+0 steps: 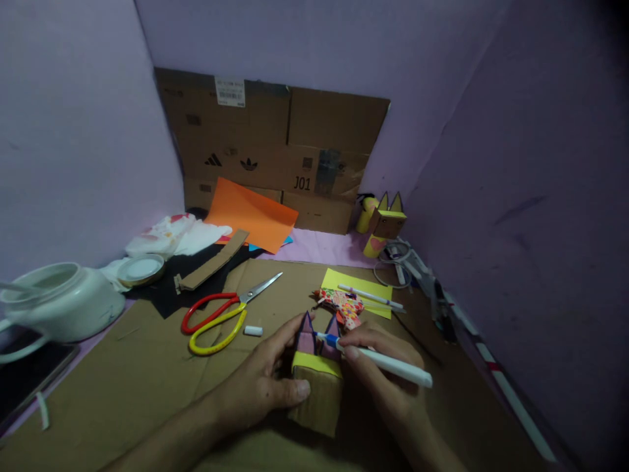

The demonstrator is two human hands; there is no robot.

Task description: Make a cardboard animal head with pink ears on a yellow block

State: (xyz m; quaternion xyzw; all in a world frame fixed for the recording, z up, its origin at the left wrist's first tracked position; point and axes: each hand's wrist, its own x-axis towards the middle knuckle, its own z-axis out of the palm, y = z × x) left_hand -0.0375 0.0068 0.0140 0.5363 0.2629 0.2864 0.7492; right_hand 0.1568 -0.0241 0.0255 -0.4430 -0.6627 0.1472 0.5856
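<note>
My left hand (275, 367) grips a small cardboard box (317, 400) from its left side, thumb on the front face. Yellow paper covers the box's top edge, and two pointed pinkish-purple ears (306, 337) with dark outlines rise from it. Between the fingers of my right hand (381, 360) is a white marker (398, 367) with a blue collar. Its tip points left and is at the ears; whether it touches one I cannot tell. Left of my hands lie a white marker cap (253, 331) and open scissors (228, 314) with red and yellow handles.
Behind my hands are a floral glue gun (344, 303) and a white pen on yellow paper (334, 276). A finished-looking eared cardboard figure (388, 224) stands at the back right. A white pot (73, 301) sits left; orange paper (253, 216) leans at the back.
</note>
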